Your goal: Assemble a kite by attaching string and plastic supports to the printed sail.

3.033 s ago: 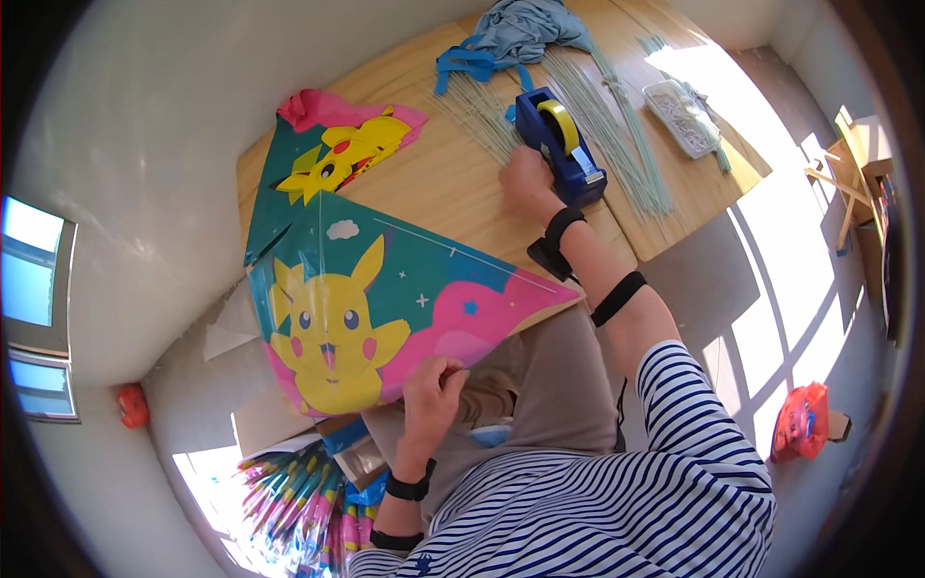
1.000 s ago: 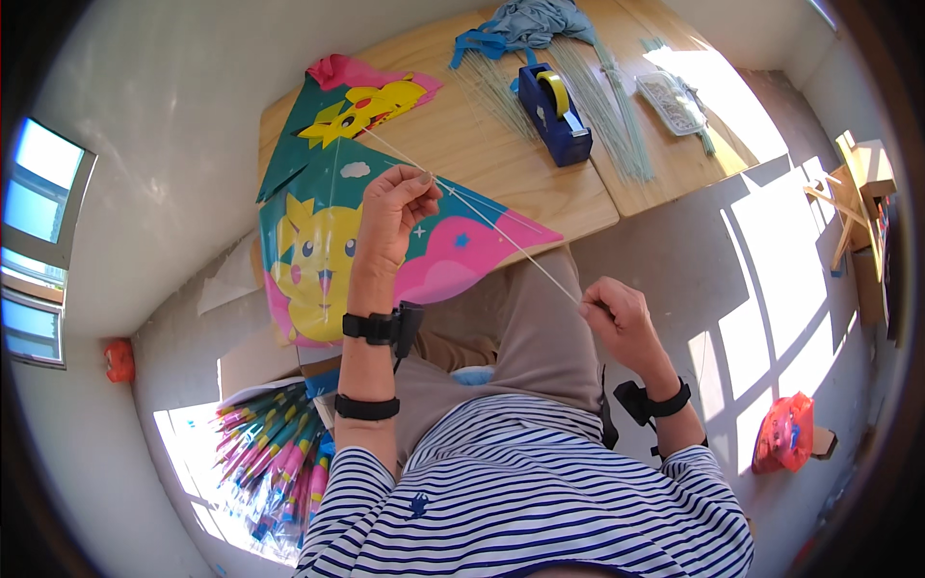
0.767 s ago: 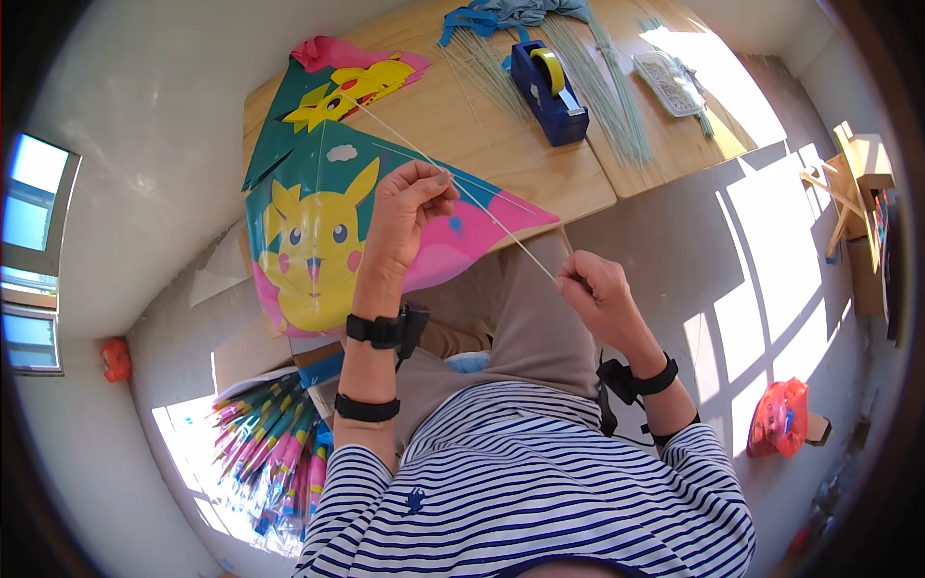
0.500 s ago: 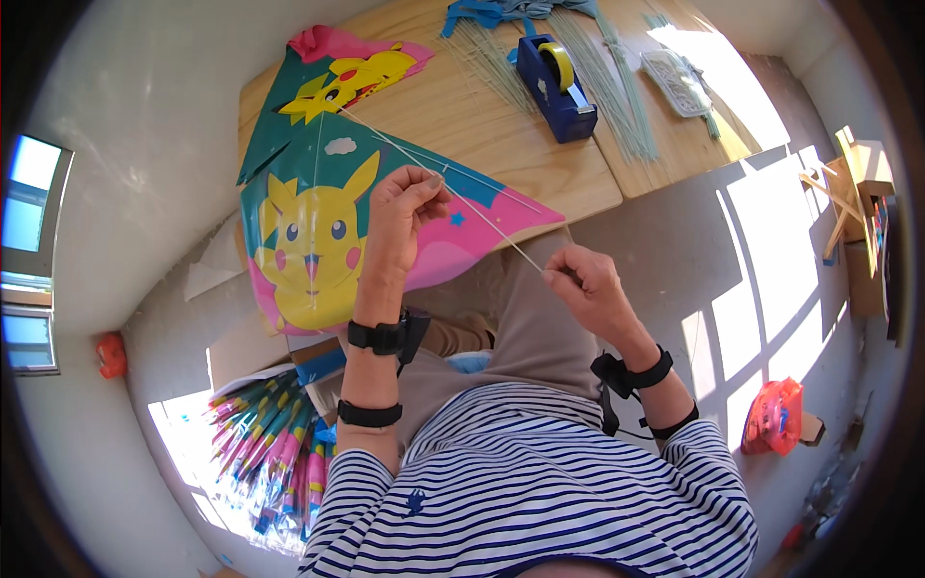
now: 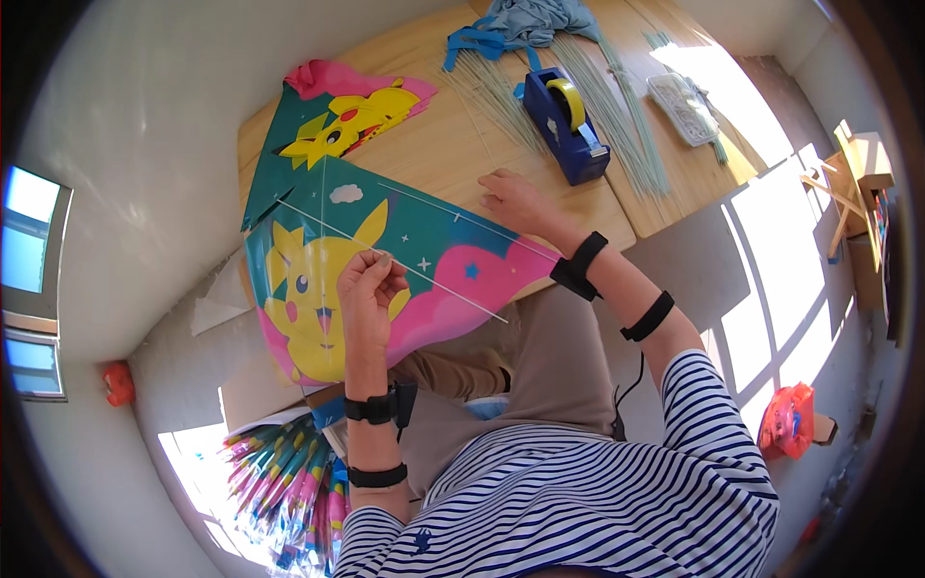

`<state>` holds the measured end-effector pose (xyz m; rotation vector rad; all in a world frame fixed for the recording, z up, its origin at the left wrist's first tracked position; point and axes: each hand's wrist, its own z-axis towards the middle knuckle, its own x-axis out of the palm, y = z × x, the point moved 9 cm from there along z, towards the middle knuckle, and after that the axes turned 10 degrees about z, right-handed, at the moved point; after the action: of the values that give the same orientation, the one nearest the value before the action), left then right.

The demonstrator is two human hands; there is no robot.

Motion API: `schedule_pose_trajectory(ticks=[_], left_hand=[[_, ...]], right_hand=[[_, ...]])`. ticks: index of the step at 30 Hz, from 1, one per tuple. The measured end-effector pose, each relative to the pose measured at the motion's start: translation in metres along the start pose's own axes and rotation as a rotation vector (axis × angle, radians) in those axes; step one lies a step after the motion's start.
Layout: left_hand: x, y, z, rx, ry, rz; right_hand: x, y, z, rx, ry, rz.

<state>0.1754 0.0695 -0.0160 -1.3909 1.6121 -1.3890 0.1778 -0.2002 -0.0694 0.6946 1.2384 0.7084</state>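
My left hand [image 5: 369,285] is closed in a pinch around the middle of a thin white rod [image 5: 445,286]. The rod slants across a triangular kite sheet [image 5: 453,226], which is green and pink with a yellow cartoon animal printed on it. The kite's near part hangs past the table edge over my lap. With fingers partly stretched and apart, my right hand [image 5: 520,204] reaches over the wooden table just beyond the kite's edge. Nothing shows in its fingers. Closest to it are a blue tape dispenser [image 5: 570,144] with yellow tape and loose thin rods [image 5: 496,101].
Blue-grey cloth [image 5: 544,21] lies at the table's far edge. A clear plastic tray [image 5: 682,108] sits at the far right beside more rods. Folded, wrapped kites [image 5: 284,472] fill a box at lower left. A red bag [image 5: 787,421] rests on the floor at right.
My right hand has let go of the rod's end and moved up over the table, toward the tape dispenser. My left hand has lowered leftward, still pinching the rod.
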Motion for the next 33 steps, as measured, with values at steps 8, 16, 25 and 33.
schedule_pose_trajectory(ticks=[8, 16, 25, 33], left_hand=[[0.015, -0.006, 0.002, 0.014, 0.006, 0.018], [0.075, 0.011, 0.005, -0.005, 0.093, 0.061], [0.110, 0.013, -0.004, -0.016, 0.142, 0.108], [0.122, 0.011, -0.003, -0.026, 0.150, 0.098]], right_hand=[[-0.041, -0.002, 0.003, 0.147, -0.172, 0.085], [-0.039, 0.071, -0.150, 0.511, 0.076, 1.038], [-0.057, 0.074, -0.191, 0.498, 0.016, 0.942], [-0.065, 0.066, -0.208, 0.449, 0.020, 0.863]])
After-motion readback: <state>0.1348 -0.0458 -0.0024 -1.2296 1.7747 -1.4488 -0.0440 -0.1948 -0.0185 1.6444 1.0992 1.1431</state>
